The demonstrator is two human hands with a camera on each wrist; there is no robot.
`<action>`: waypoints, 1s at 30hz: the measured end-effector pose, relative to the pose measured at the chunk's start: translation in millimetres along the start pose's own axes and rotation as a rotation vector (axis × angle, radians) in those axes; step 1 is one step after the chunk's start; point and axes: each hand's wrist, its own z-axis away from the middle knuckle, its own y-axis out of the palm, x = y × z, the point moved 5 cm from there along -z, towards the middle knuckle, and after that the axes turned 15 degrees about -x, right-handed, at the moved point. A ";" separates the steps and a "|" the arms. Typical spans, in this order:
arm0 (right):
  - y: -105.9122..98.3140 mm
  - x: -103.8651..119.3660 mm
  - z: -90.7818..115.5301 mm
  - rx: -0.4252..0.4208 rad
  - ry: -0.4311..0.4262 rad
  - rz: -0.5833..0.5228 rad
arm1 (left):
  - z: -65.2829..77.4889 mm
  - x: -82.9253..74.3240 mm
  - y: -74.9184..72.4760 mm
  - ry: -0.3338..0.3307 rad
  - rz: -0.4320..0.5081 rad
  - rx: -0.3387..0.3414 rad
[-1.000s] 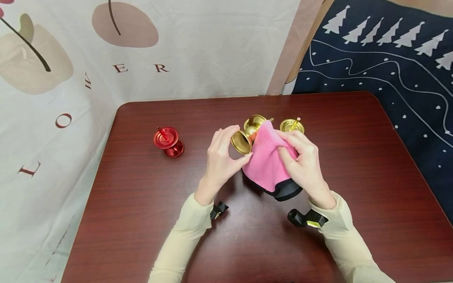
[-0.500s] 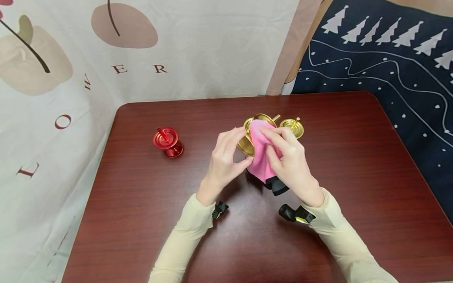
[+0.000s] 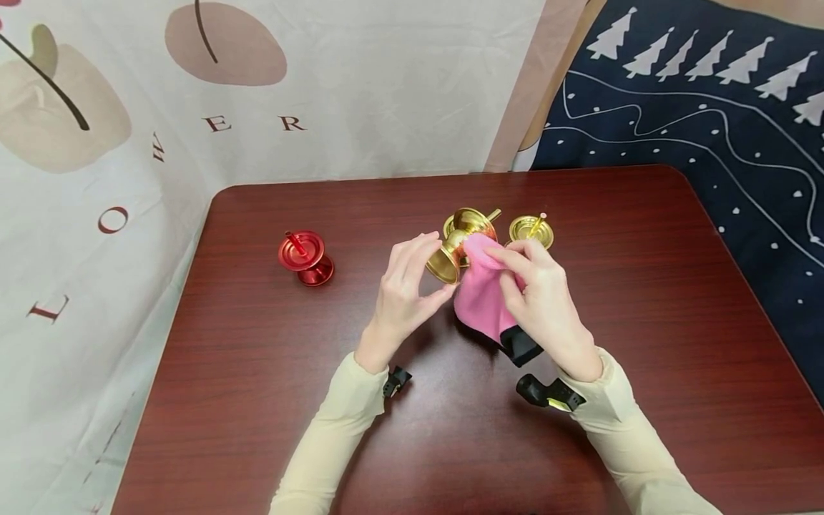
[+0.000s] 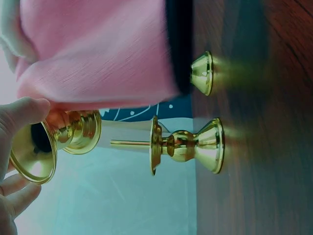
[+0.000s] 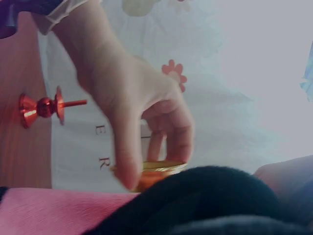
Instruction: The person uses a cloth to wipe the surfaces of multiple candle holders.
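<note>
"Hands?"
"Left hand [image 3: 407,297] grips the gold holder [image 3: 443,266] by its base rim, thumb on one side, fingers on the other. Right hand [image 3: 547,307] pinches the pink cloth [image 3: 479,297]."
"Holder where?"
"Off the table [image 3: 257,400], tilted, base toward the left hand, top leaning away."
"Cloth on it?"
"Bunched end right up against its middle; exact contact hidden. Black-edged part hangs below."
"Others?"
"Second holder [image 4: 183,146], gold, upright behind the held one. Third holder [image 3: 531,231], also gold, upright, to the right. Red holder [image 3: 305,257] upright, well apart on the left."
</note>
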 end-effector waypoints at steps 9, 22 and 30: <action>9.5 8.9 -9.1 -0.039 -0.045 -0.011 | -1.6 -6.8 2.5 0.090 -0.015 0.026; 13.0 10.2 1.3 -0.016 -0.121 -0.059 | -0.4 3.5 -4.3 -0.099 0.043 -0.122; 18.3 -0.5 13.4 0.026 -0.083 -0.124 | 1.3 12.8 -9.7 -0.460 0.124 -0.226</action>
